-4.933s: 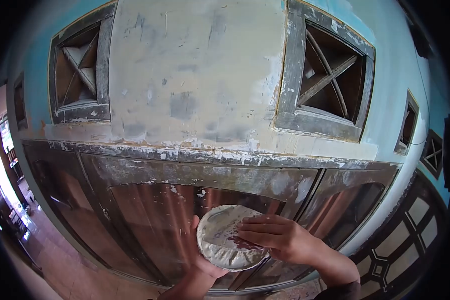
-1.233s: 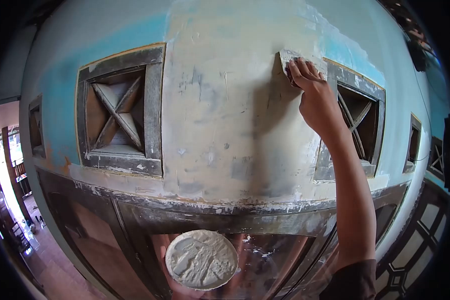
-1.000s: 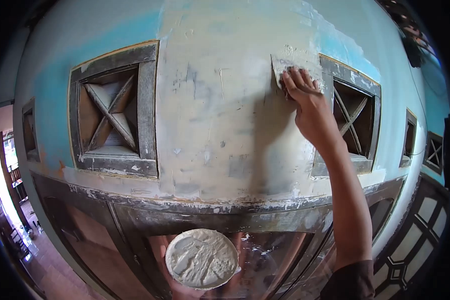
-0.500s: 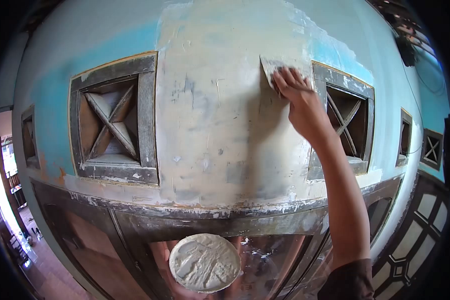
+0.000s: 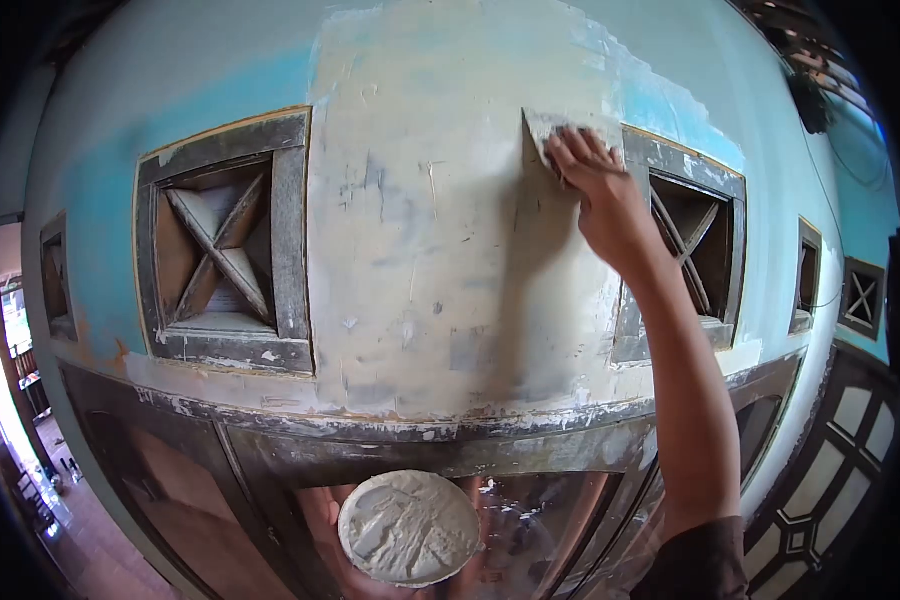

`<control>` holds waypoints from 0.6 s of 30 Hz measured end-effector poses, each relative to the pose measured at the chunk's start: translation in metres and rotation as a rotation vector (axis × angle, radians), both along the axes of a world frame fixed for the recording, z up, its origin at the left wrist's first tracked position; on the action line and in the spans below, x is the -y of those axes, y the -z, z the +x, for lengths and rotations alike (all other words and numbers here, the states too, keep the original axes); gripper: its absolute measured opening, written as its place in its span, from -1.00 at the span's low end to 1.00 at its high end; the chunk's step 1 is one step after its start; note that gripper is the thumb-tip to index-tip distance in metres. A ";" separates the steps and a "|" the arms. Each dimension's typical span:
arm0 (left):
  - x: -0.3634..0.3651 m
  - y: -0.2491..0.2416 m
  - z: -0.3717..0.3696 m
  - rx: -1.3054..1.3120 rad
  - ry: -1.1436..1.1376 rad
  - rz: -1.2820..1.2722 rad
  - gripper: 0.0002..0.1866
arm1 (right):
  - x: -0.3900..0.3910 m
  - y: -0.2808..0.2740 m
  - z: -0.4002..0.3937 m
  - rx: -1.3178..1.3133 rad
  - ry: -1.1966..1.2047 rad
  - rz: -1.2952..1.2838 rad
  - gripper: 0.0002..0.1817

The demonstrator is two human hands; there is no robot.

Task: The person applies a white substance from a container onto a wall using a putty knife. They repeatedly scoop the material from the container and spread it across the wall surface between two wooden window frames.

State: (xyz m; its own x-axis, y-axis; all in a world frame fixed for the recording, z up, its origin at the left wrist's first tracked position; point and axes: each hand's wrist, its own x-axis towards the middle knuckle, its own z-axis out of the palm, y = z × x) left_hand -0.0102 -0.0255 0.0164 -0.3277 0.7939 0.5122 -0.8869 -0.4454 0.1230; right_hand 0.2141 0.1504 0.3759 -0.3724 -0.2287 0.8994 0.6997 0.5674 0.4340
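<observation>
Your right hand (image 5: 598, 170) is raised against the wall (image 5: 410, 230), fingers close together and clamped on the scraper blade (image 5: 540, 124); the thumb's position cannot be determined. The blade lies flat or nearly flat on the patched area, projecting above and to the left of your fingertips, its exposed left edge slanting down to the right. It sits just beside the upper left corner of the right-hand vent frame (image 5: 686, 157). The blade is thin, pale and smeared with paste.

The bowl (image 5: 410, 528) is well below and to the left of your right hand, in front of the glazed door panel (image 5: 540, 520). Your left hand (image 5: 333, 512) is the nearer one, at the bowl's left side and mostly hidden; you cannot tell how far its fingers close. The bowl is round and holds pale, thick paste with a ridged surface
</observation>
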 end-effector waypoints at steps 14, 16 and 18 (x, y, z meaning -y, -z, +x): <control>-0.005 0.011 0.007 -0.132 0.085 0.037 -0.20 | 0.008 -0.009 0.016 -0.081 -0.018 0.034 -0.27; -0.004 0.025 0.014 -0.133 -0.325 -0.296 -0.20 | 0.005 -0.003 0.012 -0.022 0.019 -0.027 -0.30; -0.011 0.027 0.009 -0.082 -0.256 -0.306 -0.19 | 0.002 0.029 0.008 -0.010 0.024 -0.020 -0.33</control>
State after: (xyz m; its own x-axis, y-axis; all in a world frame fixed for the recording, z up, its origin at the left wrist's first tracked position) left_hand -0.0008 -0.0150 -0.0110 -0.5023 0.8120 0.2973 -0.7340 -0.5821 0.3498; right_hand 0.2218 0.1487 0.3465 -0.3683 -0.2016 0.9076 0.7174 0.5593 0.4154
